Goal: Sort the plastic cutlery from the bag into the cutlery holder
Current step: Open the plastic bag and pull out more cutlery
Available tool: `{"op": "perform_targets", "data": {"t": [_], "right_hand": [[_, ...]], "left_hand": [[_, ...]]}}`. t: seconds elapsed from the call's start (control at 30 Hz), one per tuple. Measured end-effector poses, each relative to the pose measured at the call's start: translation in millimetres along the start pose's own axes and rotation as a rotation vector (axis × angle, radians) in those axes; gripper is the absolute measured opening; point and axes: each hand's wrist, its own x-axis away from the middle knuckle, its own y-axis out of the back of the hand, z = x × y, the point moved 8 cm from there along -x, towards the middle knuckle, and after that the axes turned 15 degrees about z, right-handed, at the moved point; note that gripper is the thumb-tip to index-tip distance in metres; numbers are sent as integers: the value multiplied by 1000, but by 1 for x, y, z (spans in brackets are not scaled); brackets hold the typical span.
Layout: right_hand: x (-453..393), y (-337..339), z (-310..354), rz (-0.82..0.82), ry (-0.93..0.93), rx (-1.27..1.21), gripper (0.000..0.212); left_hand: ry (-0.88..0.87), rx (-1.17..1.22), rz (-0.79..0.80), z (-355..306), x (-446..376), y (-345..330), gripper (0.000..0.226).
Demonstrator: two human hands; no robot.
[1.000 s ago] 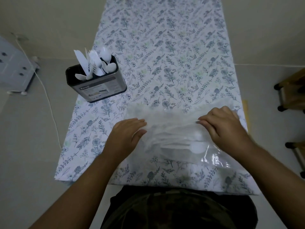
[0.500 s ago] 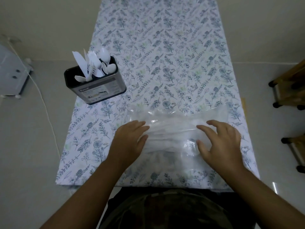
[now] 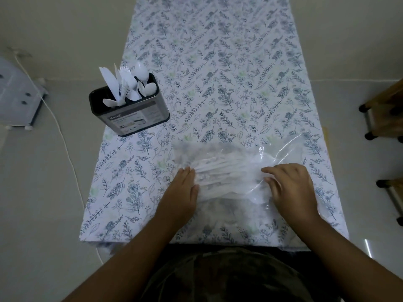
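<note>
Both hands, left hand (image 3: 182, 190) and right hand (image 3: 290, 188), are lying flat and unclenched on the clear plastic bag (image 3: 235, 171), well right of the cutlery holder (image 3: 130, 112); I'm judging it slippery, limp, best pinched at its mouth.

a clear plastic bag (image 3: 235, 171) lies flat near the table's front edge, white cutlery (image 3: 222, 168) bundled lengthwise inside. the dark rectangular cutlery holder (image 3: 130, 114) stands upright far left, holding white knives, forks and spoons.
</note>
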Motion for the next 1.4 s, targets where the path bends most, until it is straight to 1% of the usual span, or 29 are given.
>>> {"op": "perform_targets", "data": {"t": [0.17, 0.27, 0.37, 0.5, 0.63, 0.7, 0.77, 0.83, 1.0, 1.13, 1.23, 1.3, 1.4], "right_hand": [[-10, 41, 35, -68, 171, 10, 19], [-13, 44, 45, -39, 228, 10, 24], [-18, 58, 52, -62, 284, -12, 17], [-16, 59, 50, -27, 252, -30, 20], [-14, 60, 52, 8, 265, -29, 21], [-12, 55, 48, 25, 207, -17, 24], [-14, 46, 41, 78, 104, 38, 28], [-14, 40, 34, 93, 35, 96, 32], [-14, 6, 29, 174, -5, 179, 44], [-14, -4, 15, 155, -49, 161, 39], [-20, 0, 15, 165, -76, 48, 36], [-26, 15, 25, 119, -10, 22, 27], [-25, 51, 55, -26, 138, 51, 14]], "left_hand": [[16, 77, -9, -2, 3, -8, 52], [-5, 85, 4, -5, 6, -14, 53], [-39, 72, -13, -11, 6, -14, 54], [-56, 85, -10, -14, 8, -17, 56], [-76, 88, -11, -14, 9, -20, 56], [-77, 84, -19, -14, 11, -19, 57], [-75, 83, -20, -14, 9, -19, 58], [-83, 68, -15, -14, 9, -21, 59], [-76, 49, 0, -13, 8, -21, 59], [-41, -28, 34, -12, 14, -31, 65], [-4, -68, 109, -7, 17, -43, 73], [2, -75, 135, -3, 16, -47, 79], [-11, -77, 122, -6, 14, -44, 81]]}}
